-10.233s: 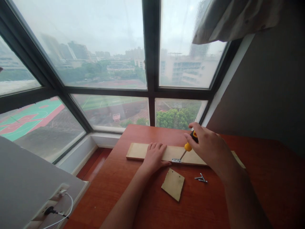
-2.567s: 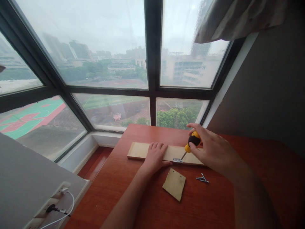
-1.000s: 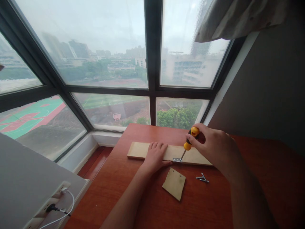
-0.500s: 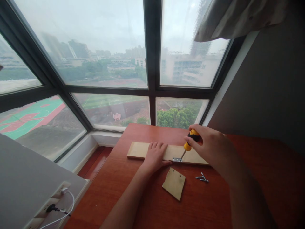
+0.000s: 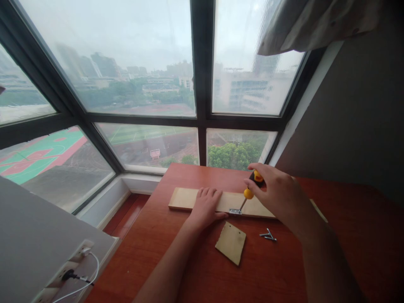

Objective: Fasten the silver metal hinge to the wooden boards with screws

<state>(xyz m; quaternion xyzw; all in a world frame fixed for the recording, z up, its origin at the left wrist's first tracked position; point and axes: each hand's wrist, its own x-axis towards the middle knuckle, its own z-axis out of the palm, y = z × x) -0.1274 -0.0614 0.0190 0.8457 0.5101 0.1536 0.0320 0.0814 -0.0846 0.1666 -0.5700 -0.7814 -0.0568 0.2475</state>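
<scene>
A long pale wooden board (image 5: 183,198) lies flat on the table. Across its left half rests my left hand (image 5: 205,206), its fingers reaching the far edge and the thumb along the near edge, holding the board. A small metal hinge (image 5: 235,211) sits at the board's near edge, just right of that thumb. My right hand (image 5: 277,185) is closed round the yellow and black handle of a screwdriver (image 5: 248,194). The screwdriver leans to the right, with its tip down at the hinge's right part; whether a screw is under it cannot be made out.
Nearer me lies a thin wooden piece (image 5: 231,243) with two small holes. Several screws (image 5: 268,235) are on the table (image 5: 151,261) to its right. Large windows (image 5: 142,63) stand behind, and a wall with plugged sockets (image 5: 67,271) is at left.
My right hand has turned slightly with the screwdriver's handle, its wrist shifting a little, so the board's right end now shows past it. My left hand stays in place.
</scene>
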